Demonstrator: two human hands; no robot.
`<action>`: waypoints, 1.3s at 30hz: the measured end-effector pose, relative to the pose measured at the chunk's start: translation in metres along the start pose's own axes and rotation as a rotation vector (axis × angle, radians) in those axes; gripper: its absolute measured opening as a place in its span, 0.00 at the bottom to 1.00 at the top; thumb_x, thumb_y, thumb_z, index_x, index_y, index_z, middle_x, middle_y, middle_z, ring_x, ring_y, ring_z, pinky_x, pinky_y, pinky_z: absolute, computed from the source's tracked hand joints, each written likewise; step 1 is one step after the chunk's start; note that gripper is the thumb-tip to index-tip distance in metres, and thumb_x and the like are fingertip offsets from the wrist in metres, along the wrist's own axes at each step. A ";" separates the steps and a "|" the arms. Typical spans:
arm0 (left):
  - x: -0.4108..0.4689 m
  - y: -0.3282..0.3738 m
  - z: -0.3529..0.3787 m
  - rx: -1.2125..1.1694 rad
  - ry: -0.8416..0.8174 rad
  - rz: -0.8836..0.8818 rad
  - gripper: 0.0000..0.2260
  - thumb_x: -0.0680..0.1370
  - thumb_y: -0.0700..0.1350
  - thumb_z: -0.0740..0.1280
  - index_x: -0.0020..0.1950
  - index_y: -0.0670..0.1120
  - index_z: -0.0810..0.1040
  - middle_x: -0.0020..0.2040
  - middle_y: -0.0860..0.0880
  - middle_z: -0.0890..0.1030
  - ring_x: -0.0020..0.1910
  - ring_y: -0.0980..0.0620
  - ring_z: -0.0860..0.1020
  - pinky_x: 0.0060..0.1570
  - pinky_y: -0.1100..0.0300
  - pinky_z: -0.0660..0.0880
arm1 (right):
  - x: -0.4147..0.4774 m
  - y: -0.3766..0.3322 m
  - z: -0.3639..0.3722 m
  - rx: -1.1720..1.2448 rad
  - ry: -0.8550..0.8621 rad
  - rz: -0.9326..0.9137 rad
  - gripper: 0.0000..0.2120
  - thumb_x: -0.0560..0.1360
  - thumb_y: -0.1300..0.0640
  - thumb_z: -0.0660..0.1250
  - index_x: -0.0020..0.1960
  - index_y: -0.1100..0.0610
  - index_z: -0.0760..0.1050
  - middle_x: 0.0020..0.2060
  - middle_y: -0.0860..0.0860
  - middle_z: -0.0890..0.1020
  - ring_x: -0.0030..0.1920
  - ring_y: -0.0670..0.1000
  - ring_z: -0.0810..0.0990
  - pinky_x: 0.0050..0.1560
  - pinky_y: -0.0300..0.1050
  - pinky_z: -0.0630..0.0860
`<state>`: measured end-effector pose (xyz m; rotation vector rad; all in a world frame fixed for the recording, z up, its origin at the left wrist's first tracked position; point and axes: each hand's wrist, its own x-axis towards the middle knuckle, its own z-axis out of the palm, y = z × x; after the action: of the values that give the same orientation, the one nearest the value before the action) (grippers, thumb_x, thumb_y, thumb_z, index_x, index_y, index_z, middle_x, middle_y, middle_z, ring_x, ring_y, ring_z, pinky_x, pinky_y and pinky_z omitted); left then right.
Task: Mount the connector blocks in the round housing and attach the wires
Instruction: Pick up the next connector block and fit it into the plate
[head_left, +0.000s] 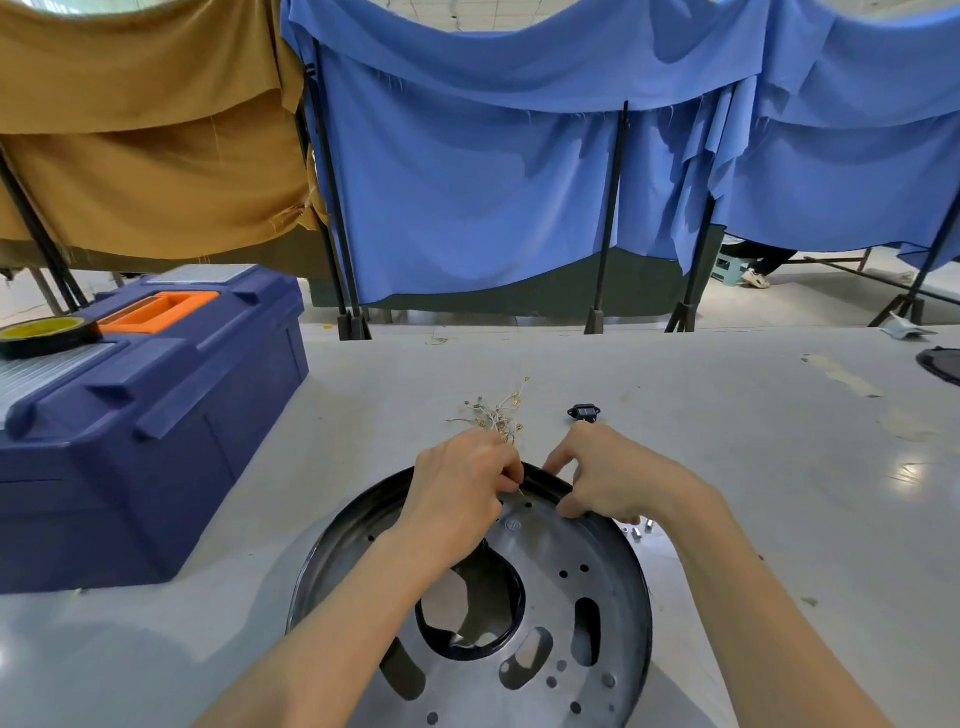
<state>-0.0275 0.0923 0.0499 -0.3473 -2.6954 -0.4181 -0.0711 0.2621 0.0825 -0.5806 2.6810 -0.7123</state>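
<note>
Where table (727, 467) bears housing (561, 545), blue curtains (467, 208) behind.

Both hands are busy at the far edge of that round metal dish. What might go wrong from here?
1. The thin wire pinched by the left hand could bend or slip, since it looks very fine.
2. The right hand grips the round housing at its rim; if it slips, the housing may shift on the table.
3. The small metal parts beside the housing might get knocked away by the right forearm.
</note>
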 end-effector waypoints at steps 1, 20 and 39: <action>0.000 0.000 0.001 0.003 0.007 0.007 0.07 0.76 0.40 0.67 0.48 0.52 0.81 0.45 0.55 0.78 0.50 0.56 0.74 0.38 0.61 0.64 | 0.000 0.000 0.000 0.007 -0.002 -0.001 0.16 0.70 0.67 0.70 0.55 0.54 0.81 0.26 0.54 0.72 0.22 0.52 0.64 0.23 0.38 0.62; -0.006 0.017 -0.003 0.257 0.009 0.275 0.17 0.49 0.34 0.79 0.30 0.48 0.78 0.28 0.53 0.74 0.29 0.51 0.74 0.22 0.63 0.60 | 0.000 0.001 0.000 0.045 -0.007 -0.026 0.13 0.69 0.68 0.71 0.42 0.50 0.81 0.25 0.54 0.70 0.26 0.54 0.63 0.27 0.41 0.61; -0.006 0.013 0.013 0.044 0.002 0.097 0.04 0.74 0.39 0.69 0.45 0.46 0.82 0.46 0.51 0.81 0.47 0.48 0.78 0.37 0.55 0.70 | 0.001 0.003 0.000 0.074 -0.017 -0.026 0.14 0.69 0.69 0.69 0.46 0.52 0.82 0.24 0.54 0.70 0.22 0.53 0.61 0.23 0.37 0.60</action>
<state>-0.0231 0.1072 0.0391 -0.4618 -2.6679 -0.3297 -0.0728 0.2638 0.0805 -0.6013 2.6236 -0.8056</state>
